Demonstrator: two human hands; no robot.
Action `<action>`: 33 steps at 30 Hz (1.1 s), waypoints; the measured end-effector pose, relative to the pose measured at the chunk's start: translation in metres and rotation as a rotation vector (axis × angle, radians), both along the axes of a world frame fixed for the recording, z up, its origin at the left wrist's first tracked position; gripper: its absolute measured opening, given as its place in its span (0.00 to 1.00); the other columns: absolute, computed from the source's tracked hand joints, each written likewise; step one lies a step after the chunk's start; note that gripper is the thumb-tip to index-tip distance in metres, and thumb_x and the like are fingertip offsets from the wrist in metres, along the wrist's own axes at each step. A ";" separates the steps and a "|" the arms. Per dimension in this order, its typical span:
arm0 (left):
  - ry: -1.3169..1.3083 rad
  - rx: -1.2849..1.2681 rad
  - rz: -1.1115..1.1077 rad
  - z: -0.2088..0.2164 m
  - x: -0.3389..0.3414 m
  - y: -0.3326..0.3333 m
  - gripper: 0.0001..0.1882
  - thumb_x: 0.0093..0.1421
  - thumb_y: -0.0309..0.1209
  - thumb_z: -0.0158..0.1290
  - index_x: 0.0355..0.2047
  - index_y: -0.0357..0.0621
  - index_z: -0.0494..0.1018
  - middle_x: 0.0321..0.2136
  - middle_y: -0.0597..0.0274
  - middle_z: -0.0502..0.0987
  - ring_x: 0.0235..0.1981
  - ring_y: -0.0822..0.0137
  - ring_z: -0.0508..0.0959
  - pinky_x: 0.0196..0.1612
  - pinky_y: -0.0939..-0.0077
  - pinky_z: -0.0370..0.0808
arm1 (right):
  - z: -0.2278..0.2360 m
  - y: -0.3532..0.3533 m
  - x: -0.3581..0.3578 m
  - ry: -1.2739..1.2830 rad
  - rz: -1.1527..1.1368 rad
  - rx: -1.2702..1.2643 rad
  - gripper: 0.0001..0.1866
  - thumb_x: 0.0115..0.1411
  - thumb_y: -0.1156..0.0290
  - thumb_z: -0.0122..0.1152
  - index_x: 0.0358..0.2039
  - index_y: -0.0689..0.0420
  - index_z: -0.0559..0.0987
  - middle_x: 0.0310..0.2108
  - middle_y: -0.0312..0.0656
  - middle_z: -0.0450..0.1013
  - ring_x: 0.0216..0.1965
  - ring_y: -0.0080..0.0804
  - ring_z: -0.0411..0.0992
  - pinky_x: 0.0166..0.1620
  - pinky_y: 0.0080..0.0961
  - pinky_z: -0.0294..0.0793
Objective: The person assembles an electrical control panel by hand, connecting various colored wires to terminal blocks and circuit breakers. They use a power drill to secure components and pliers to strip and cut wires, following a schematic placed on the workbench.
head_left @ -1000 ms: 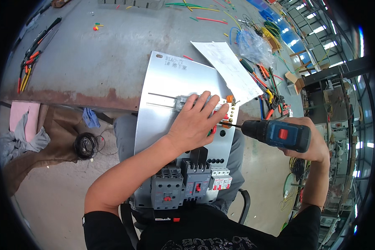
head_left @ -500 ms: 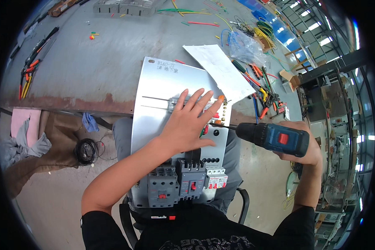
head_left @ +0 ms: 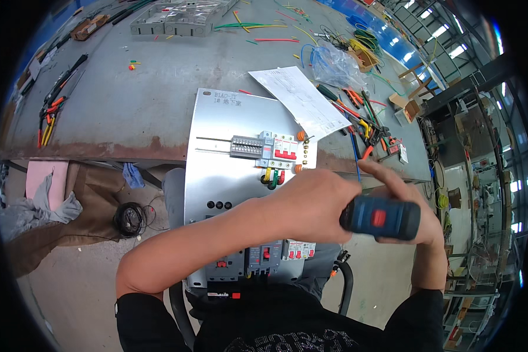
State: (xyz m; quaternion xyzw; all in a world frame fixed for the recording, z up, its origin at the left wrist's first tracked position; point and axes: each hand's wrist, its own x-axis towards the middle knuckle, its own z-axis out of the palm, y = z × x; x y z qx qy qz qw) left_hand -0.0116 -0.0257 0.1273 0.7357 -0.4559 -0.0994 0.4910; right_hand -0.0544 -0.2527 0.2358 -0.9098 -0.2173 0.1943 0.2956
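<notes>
My right hand [head_left: 425, 220] grips a dark blue cordless drill [head_left: 396, 218] with a red patch on top. My left hand [head_left: 322, 202] reaches across and closes round the drill's front end, hiding the chuck and bit. Both are above the right edge of a metal mounting plate [head_left: 217, 170] that rests on my lap and leans on the bench. Fixed to it are a terminal block [head_left: 246, 146], white breakers with red levers [head_left: 285, 148], orange-capped posts [head_left: 301, 135] and short coloured wires [head_left: 274, 177]. Lower down, my left arm partly covers the large grey breakers [head_left: 264, 258] and a small white breaker [head_left: 299, 250].
A printed sheet [head_left: 299, 100] overlaps the plate's upper right. Pliers and screwdrivers [head_left: 366, 126] lie beside it on the grey bench [head_left: 158, 88], near a clear plastic bag [head_left: 337, 67]. More tools [head_left: 51, 114] sit at the left. A black cable coil [head_left: 129, 219] is on the floor.
My left hand has left the breakers on the plate and moved right onto the drill's front. The drill has shifted slightly left and down, its bit away from the orange-capped post.
</notes>
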 end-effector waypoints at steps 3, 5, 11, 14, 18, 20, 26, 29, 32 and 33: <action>0.204 0.098 -0.373 0.010 0.001 0.005 0.17 0.48 0.38 0.70 0.32 0.41 0.79 0.26 0.52 0.83 0.29 0.51 0.85 0.39 0.60 0.80 | 0.002 -0.002 -0.009 0.017 0.091 -0.023 0.54 0.51 0.68 0.73 0.78 0.55 0.59 0.33 0.45 0.83 0.37 0.48 0.85 0.45 0.35 0.80; 0.206 0.124 -0.338 0.017 0.004 0.009 0.17 0.48 0.39 0.70 0.32 0.41 0.79 0.25 0.53 0.83 0.30 0.50 0.85 0.39 0.60 0.80 | 0.006 0.003 -0.011 0.008 0.080 -0.037 0.54 0.50 0.67 0.74 0.78 0.55 0.60 0.33 0.46 0.83 0.36 0.50 0.84 0.44 0.36 0.80; 0.121 0.097 -0.238 0.013 0.006 0.010 0.18 0.47 0.41 0.70 0.30 0.42 0.78 0.25 0.53 0.83 0.30 0.50 0.85 0.38 0.60 0.80 | 0.002 0.005 -0.007 -0.022 0.034 -0.035 0.54 0.49 0.67 0.73 0.78 0.53 0.61 0.33 0.45 0.83 0.34 0.48 0.83 0.45 0.35 0.81; 0.109 0.079 -0.214 0.009 0.006 0.011 0.18 0.46 0.40 0.70 0.29 0.42 0.78 0.24 0.53 0.82 0.29 0.50 0.85 0.37 0.60 0.80 | 0.000 0.008 -0.005 -0.010 0.026 -0.032 0.54 0.49 0.67 0.72 0.78 0.53 0.62 0.33 0.44 0.83 0.34 0.48 0.83 0.45 0.35 0.81; 0.167 0.184 -0.219 0.013 0.007 0.016 0.24 0.46 0.43 0.73 0.38 0.42 0.80 0.31 0.52 0.84 0.36 0.49 0.85 0.44 0.58 0.80 | -0.002 0.010 -0.004 -0.007 0.027 -0.034 0.53 0.49 0.67 0.73 0.77 0.53 0.63 0.34 0.45 0.84 0.35 0.49 0.84 0.45 0.35 0.81; -0.062 0.057 -0.084 0.000 0.014 0.029 0.35 0.45 0.46 0.75 0.51 0.44 0.78 0.43 0.48 0.83 0.48 0.46 0.82 0.54 0.55 0.76 | 0.003 0.012 -0.004 -0.019 0.004 -0.095 0.50 0.49 0.68 0.73 0.75 0.55 0.67 0.34 0.46 0.84 0.35 0.49 0.84 0.46 0.34 0.81; -0.463 0.250 0.420 -0.090 0.031 0.060 0.65 0.42 0.51 0.79 0.77 0.53 0.56 0.73 0.46 0.62 0.76 0.43 0.58 0.77 0.41 0.54 | 0.005 0.002 0.008 -0.155 0.021 -0.132 0.32 0.46 0.73 0.73 0.56 0.59 0.83 0.36 0.50 0.82 0.35 0.48 0.82 0.47 0.34 0.81; -0.523 0.291 0.465 -0.111 0.038 0.047 0.66 0.42 0.51 0.79 0.78 0.53 0.56 0.73 0.47 0.62 0.76 0.44 0.58 0.76 0.37 0.53 | 0.019 0.012 0.016 -0.091 0.004 -0.253 0.30 0.43 0.76 0.74 0.52 0.59 0.84 0.37 0.52 0.83 0.35 0.49 0.81 0.46 0.34 0.81; -0.568 0.350 0.509 -0.118 0.042 0.035 0.66 0.42 0.49 0.79 0.78 0.52 0.55 0.71 0.48 0.64 0.74 0.44 0.61 0.74 0.34 0.56 | 0.017 0.019 0.027 -0.125 0.026 -0.246 0.30 0.44 0.76 0.74 0.53 0.59 0.84 0.37 0.52 0.83 0.34 0.51 0.80 0.46 0.34 0.81; -0.591 0.379 0.514 -0.116 0.044 0.034 0.64 0.43 0.49 0.79 0.77 0.52 0.56 0.71 0.48 0.65 0.73 0.44 0.62 0.73 0.35 0.57 | 0.013 0.019 0.029 -0.147 0.036 -0.239 0.31 0.42 0.74 0.74 0.53 0.60 0.83 0.36 0.52 0.82 0.33 0.49 0.80 0.46 0.34 0.80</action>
